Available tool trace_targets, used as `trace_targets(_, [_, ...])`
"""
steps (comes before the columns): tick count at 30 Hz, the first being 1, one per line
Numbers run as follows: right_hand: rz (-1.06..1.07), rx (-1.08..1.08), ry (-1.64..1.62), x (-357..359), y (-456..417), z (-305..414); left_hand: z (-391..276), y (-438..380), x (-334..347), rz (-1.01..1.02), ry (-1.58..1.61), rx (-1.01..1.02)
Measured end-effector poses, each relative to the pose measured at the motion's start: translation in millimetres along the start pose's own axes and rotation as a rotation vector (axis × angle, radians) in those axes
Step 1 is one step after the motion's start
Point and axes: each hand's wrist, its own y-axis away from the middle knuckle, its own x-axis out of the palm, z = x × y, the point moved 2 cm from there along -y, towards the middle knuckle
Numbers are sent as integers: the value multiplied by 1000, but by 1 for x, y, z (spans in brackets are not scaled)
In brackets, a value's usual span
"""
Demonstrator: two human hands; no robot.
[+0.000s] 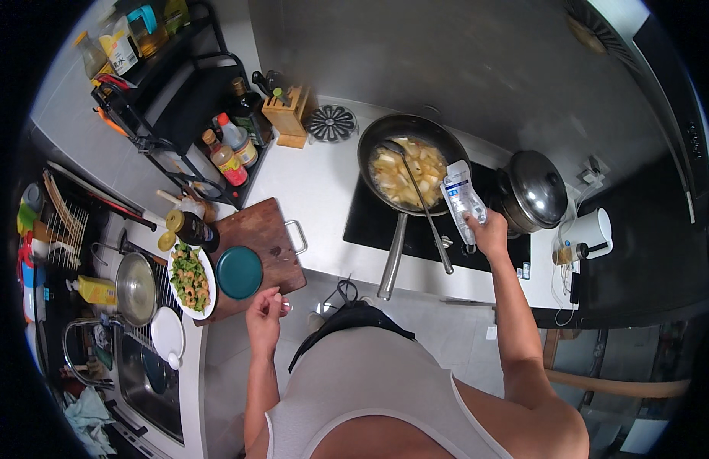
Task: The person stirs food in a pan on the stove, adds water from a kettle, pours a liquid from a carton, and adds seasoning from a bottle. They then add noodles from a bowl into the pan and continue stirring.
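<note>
My right hand [485, 230] grips the lower part of a white and silver foil pouch [462, 198], whose upper end is over the right rim of a frying pan [399, 258]. In the pan, pale chunks of food [409, 175] sit in yellowish liquid, and a long-handled metal ladle [426, 212] leans across the rim. My left hand [267, 310] is near the front edge of a wooden cutting board [268, 229], its fingers bent; a small clear piece shows at the fingertips, too small to name. A teal round plate or lid [239, 272] lies on the board.
An oval plate [174, 287] of shrimp and greens stands left of the teal piece, beside a dark jar [191, 228]. A lidded pot [535, 189] is at the hob's right. Behind are a knife block [288, 117] and black shelf rack [176, 109]; the sink [154, 396] lies left.
</note>
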Motion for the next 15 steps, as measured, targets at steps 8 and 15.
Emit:
trace_targets(8, [-95,-59,-130,0,-9,18,10,11,-14,-50,56,-19])
trace_targets(15, [-34,-102,-226,10,-18,64,11,13,-25,-95,74,-6])
